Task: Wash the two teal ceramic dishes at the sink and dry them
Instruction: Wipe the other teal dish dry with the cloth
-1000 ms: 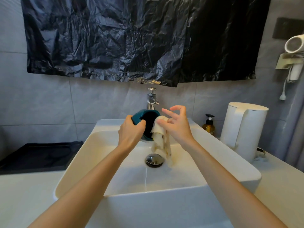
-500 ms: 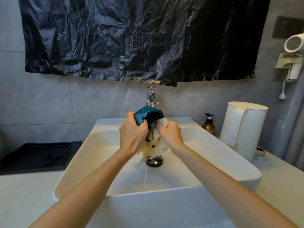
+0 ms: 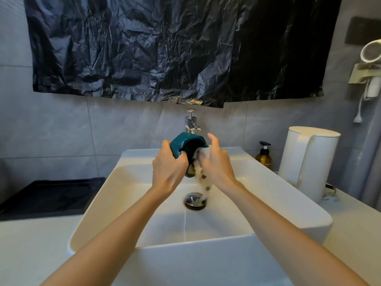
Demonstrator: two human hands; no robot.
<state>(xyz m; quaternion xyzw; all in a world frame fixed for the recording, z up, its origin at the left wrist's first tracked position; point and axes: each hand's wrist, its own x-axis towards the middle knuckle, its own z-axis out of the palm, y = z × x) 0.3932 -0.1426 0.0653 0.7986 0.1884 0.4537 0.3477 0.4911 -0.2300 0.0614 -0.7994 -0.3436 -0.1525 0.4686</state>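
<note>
one amber bottle bears a label, too blurred to read.

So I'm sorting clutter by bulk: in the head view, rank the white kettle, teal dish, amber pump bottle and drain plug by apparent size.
1. white kettle
2. teal dish, partly hidden by both hands
3. amber pump bottle
4. drain plug, close to the bottle; unsure

At frame centre the sink sits on the counter, faucet behind it; tray at left, bottle and kettle right, sheet above.
</note>
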